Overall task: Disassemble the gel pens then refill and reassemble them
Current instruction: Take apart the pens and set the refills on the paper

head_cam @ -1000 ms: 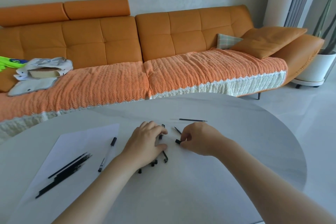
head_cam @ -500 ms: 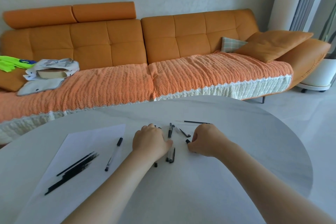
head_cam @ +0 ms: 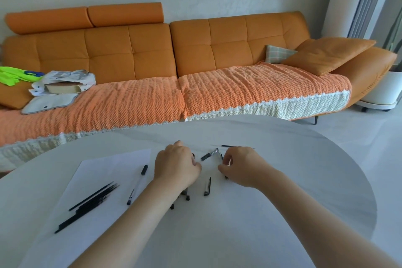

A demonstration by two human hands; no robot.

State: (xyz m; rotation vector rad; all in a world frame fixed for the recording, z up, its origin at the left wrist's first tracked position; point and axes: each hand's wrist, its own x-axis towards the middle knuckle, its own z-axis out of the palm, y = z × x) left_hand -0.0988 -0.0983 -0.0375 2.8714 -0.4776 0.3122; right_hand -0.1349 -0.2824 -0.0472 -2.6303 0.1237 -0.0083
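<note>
– Where is everything?
– Pen parts lie scattered on the surface (head_cam: 272, 213): a clear barrel (head_cam: 210, 155) between my hands, a cap (head_cam: 207, 187) nearer me, refills (head_cam: 87, 204) on the paper (head_cam: 104, 169)

– Your grip?
– Left hand (head_cam: 177, 165) curled over pieces, right hand (head_cam: 240, 164) pinching something small and dark; I can't tell what. I'd hold the barrel steady and twist gently, keeping bits from rolling

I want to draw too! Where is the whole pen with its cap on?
In the head view, the capped pen lies on the right edge of the white paper, just left of the left hand and right of the black refills.
</note>
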